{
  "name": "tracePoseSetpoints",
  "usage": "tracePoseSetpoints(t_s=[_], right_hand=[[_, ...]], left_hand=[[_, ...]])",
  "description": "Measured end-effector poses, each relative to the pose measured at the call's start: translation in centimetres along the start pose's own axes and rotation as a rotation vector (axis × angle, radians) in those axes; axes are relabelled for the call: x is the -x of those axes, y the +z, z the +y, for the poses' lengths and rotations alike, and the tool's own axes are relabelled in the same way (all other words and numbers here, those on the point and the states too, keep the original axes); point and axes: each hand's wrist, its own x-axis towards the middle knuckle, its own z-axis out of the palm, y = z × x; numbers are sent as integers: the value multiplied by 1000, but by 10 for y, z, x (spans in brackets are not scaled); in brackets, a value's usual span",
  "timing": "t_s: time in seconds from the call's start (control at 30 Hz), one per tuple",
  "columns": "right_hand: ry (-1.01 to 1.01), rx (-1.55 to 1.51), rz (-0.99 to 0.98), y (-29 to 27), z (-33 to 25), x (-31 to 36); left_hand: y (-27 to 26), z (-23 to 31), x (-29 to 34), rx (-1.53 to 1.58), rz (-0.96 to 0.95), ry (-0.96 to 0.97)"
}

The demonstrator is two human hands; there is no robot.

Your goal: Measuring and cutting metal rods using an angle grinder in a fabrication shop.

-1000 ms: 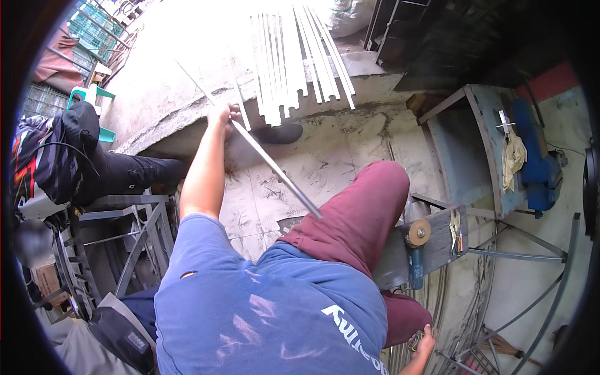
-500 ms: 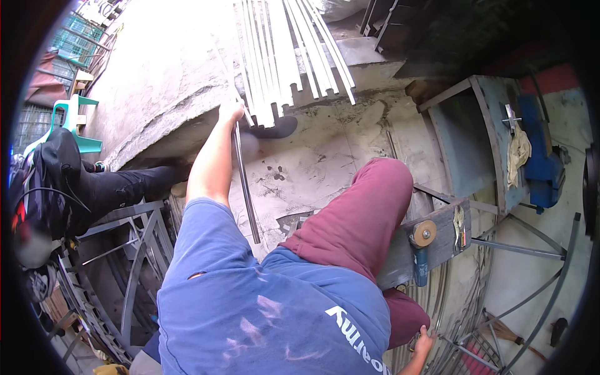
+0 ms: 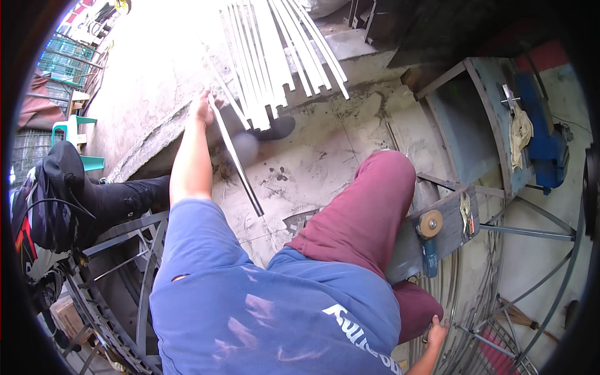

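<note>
My left hand (image 3: 203, 109), arm stretched forward, grips a shiny metal tube (image 3: 239, 164) near its upper end. The tube slants down and right, its lower end raised in front of my body. Just beyond, a row of long pale tubes (image 3: 269, 69) lies with its near ends over a concrete ledge. My right hand (image 3: 436, 332) rests beside my maroon trouser leg at the lower right. Its fingers are partly curled, and a small object may be in them, too small to make out.
An angle grinder (image 3: 430, 250) with a brown disc lies on a grey plank (image 3: 406, 256), pliers (image 3: 465, 209) beside it. A blue vise (image 3: 547, 165) and a metal cabinet (image 3: 465, 128) stand right. Metal frames (image 3: 150, 262) and a person's dark-clothed leg (image 3: 128, 200) are left.
My left hand has moved left and slightly up with the tube, whose lower end has risen. The tube now stands apart from the row. My right hand has shifted slightly right in view.
</note>
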Motion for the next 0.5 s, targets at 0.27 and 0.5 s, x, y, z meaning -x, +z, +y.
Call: tracePoseSetpoints(t_s=[0.27, 0.5], right_hand=[[-19, 85, 39, 7, -2, 6], [-74, 59, 38, 17, 13, -18]], left_hand=[[-10, -101, 53, -339, 222, 38], [16, -56, 56, -322, 284, 72]])
